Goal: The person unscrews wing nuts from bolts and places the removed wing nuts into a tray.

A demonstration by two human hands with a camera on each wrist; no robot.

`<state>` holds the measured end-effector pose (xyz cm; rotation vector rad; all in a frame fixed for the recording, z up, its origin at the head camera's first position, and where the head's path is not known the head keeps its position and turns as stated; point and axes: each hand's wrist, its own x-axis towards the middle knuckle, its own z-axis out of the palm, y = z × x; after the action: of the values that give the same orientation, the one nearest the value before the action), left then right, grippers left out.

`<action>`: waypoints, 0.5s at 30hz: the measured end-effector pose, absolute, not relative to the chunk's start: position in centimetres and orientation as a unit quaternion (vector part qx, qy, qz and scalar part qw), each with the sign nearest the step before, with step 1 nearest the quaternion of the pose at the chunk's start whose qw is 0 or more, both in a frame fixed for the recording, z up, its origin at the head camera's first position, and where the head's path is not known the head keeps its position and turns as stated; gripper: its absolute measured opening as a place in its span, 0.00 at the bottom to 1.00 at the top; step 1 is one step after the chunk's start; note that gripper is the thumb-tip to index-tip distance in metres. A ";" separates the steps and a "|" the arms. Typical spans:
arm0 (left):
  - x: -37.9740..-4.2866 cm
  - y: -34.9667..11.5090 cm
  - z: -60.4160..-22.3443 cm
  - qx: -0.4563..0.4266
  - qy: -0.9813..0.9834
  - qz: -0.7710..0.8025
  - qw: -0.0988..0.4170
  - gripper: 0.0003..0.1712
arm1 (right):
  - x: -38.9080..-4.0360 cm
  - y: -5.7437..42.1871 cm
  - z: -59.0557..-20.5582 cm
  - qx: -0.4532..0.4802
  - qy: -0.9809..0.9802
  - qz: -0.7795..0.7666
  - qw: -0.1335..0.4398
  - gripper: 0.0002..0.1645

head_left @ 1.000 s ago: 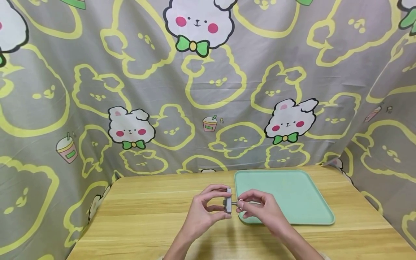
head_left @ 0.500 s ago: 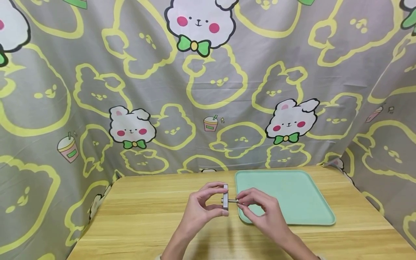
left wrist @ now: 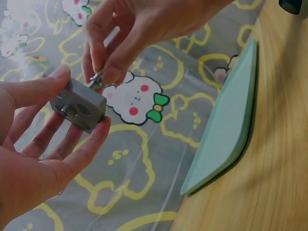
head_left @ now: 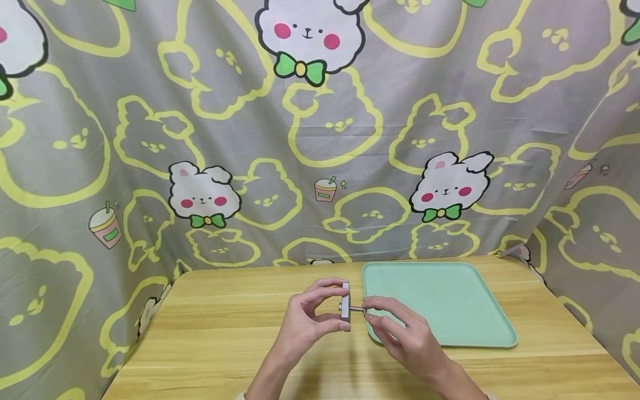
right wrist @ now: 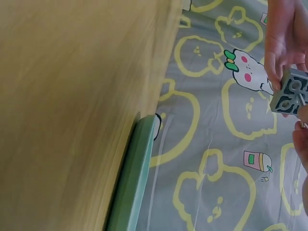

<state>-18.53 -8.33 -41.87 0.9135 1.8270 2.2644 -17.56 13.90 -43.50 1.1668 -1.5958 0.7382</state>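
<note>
My left hand (head_left: pixel 302 319) grips a small grey block (head_left: pixel 346 303) by its top and bottom edges, upright above the table. A metal bolt (head_left: pixel 357 308) runs through the block; its round end (left wrist: pixel 69 111) stands out from one face beside dark holes. My right hand (head_left: pixel 412 336) pinches the bolt's far end between thumb and index finger. In the left wrist view a small silver piece (left wrist: pixel 96 80) shows at those fingertips, its exact shape partly hidden. The right wrist view shows the block's hollowed face (right wrist: pixel 288 94), with my right hand (right wrist: pixel 302 144) cut off by the frame edge.
A light green tray (head_left: pixel 445 300) lies on the wooden table (head_left: pixel 225 322), right behind my right hand. Patterned grey cloth (head_left: pixel 270 139) hangs at the back and on both sides. A dark round object (left wrist: pixel 290 6) shows at the left wrist view's top corner.
Both hands have shifted slightly left with the block. My right fingers have drawn away from the block, so more of the bolt's shaft shows, and they have changed their pinch.
</note>
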 end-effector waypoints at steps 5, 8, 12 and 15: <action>-18.4 -8.3 -41.8 0.289 0.604 0.741 0.043 0.27 | -17.3 13.9 -43.7 0.442 -0.678 0.384 0.446 0.06; -18.5 -8.2 -41.8 0.285 0.616 0.733 0.038 0.27 | -17.1 14.3 -44.0 0.383 -0.701 0.472 0.374 0.11; -18.5 -8.0 -41.9 0.287 0.629 0.722 0.031 0.27 | -16.9 14.9 -44.4 0.243 -0.722 0.620 0.191 0.13; -18.5 -7.9 -42.0 0.289 0.635 0.716 0.027 0.26 | -16.9 15.0 -44.2 0.143 -0.691 0.707 0.048 0.15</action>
<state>-18.47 -7.88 -42.02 0.8909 1.9603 2.2115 -16.88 15.02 -44.23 0.4373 -2.1064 2.1565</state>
